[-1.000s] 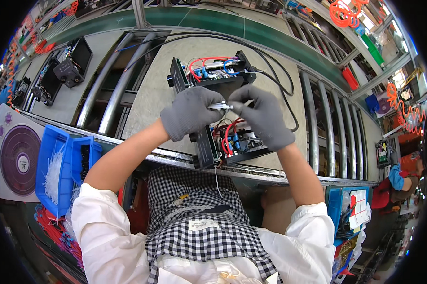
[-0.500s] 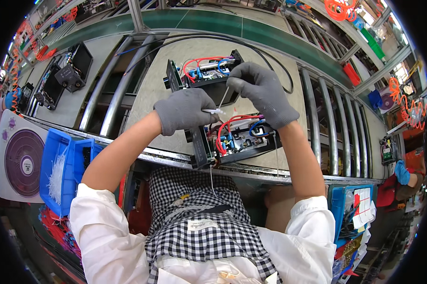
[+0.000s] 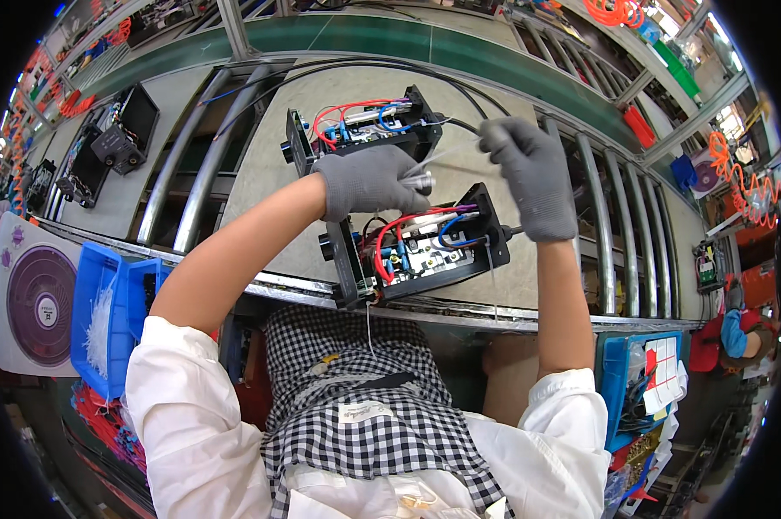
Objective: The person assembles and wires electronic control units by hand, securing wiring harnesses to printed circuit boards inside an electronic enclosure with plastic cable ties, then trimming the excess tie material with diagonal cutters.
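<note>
My left hand (image 3: pixel 373 183), in a grey knit glove, is closed around small white plastic pieces that look like cable ties (image 3: pixel 420 181). A thin white cable tie (image 3: pixel 446 156) stretches from there toward my right hand (image 3: pixel 530 177), also gloved, whose fingers pinch near its far end and are slightly blurred. Below both hands sits the nearer black device housing (image 3: pixel 433 259), open on top, with red and blue wires and a circuit board inside. A thin white strand hangs from each end of it. The farther black housing (image 3: pixel 364 134), similarly wired, stands behind my left hand.
Both housings rest on a pale board (image 3: pixel 269 186) over metal rollers (image 3: pixel 594 233). Black cables (image 3: pixel 356 62) curve along its far side. At left are a blue bin (image 3: pixel 105 320) of white ties and a fan (image 3: pixel 44 298); at right, a blue crate (image 3: pixel 615 381).
My right hand has moved right, away from my left hand, drawing the white tie's end along. My left hand has shifted slightly right. The housings appear slightly farther left in view.
</note>
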`<state>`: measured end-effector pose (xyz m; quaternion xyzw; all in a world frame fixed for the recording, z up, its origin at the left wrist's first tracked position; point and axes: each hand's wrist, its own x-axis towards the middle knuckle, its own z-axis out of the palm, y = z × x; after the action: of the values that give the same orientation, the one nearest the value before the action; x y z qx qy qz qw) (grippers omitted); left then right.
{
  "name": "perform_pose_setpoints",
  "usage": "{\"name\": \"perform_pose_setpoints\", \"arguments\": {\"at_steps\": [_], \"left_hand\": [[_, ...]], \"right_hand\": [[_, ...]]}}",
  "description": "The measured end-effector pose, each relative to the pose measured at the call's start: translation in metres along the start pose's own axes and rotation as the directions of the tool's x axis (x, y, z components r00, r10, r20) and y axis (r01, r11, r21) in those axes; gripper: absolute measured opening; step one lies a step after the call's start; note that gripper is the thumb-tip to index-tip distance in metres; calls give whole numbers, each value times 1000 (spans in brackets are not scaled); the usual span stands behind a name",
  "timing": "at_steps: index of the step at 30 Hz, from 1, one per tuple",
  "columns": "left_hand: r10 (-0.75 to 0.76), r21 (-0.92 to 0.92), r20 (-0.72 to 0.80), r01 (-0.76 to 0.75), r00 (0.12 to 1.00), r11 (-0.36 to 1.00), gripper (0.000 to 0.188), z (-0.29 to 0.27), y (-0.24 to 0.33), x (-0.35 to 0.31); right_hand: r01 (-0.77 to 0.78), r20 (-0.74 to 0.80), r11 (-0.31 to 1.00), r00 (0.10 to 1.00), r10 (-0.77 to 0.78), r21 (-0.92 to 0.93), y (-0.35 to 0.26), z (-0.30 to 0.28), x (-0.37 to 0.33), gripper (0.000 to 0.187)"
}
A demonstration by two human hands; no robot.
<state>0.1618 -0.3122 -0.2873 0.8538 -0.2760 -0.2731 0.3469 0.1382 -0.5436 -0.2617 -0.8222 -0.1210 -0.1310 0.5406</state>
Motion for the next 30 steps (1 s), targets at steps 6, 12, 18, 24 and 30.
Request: {"name": "perform_pose_setpoints", "arguments": {"at_steps": [6, 12, 18, 24, 30], "left_hand": [[21, -219, -209, -68, 978, 973, 33, 15, -11, -4], [-13, -228, -327, -65, 945, 971, 33, 21, -8, -3], [46, -226, -261, -108, 964, 968, 30, 21, -5, -8], [-13, -201, -268, -43, 963, 979, 26, 22, -1, -15], [-91, -194, -189, 54, 978, 980, 26, 19, 2, -10]], "right_hand": [[226, 59, 876, 973, -222, -425, -7, 8, -10, 27], [320, 119, 813, 946, -301, -487, -13, 23, -18, 23], [320, 217, 845, 944, -248, -428, -18, 22, -20, 23], [326, 144, 828, 945, -293, -457, -17, 22, -44, 13], [465, 303, 720, 885, -354, -516, -8, 22, -65, 9]]}}
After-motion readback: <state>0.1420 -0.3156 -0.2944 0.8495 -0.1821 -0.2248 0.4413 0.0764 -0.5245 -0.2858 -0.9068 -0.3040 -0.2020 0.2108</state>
